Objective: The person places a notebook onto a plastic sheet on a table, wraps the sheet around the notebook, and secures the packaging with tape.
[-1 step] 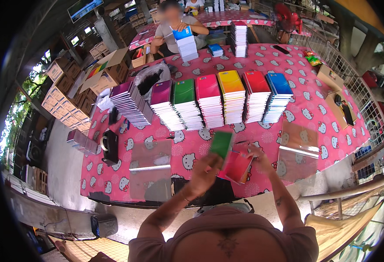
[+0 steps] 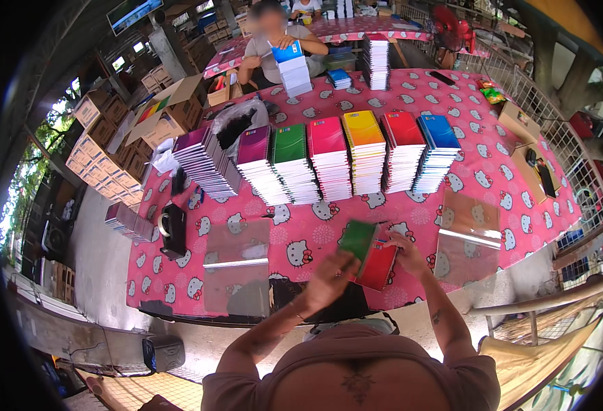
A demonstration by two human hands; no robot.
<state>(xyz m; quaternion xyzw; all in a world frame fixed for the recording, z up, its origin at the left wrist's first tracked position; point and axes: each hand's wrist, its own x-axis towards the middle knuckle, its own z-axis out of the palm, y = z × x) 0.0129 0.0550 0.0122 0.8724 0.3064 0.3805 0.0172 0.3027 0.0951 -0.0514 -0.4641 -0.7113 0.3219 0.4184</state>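
Note:
My left hand (image 2: 332, 274) grips a green notebook (image 2: 357, 238) by its lower edge. My right hand (image 2: 405, 251) holds a red notebook (image 2: 378, 267) that lies partly under the green one. Both notebooks are lifted just above the near edge of the pink patterned table (image 2: 301, 236). Beyond them stands a row of spiral notebook stacks: purple (image 2: 202, 157), magenta (image 2: 260, 161), green (image 2: 293, 157), pink (image 2: 330, 154), yellow (image 2: 364, 147), red (image 2: 403, 147) and blue (image 2: 438, 147).
Clear plastic sleeves lie in piles at my left (image 2: 236, 264) and right (image 2: 467, 233). A black tape dispenser (image 2: 171, 229) sits at the table's left end. Across the table a seated person (image 2: 274, 41) holds a blue-topped stack (image 2: 291, 65). Cardboard boxes (image 2: 109, 157) line the left side, and a metal railing (image 2: 555, 144) the right.

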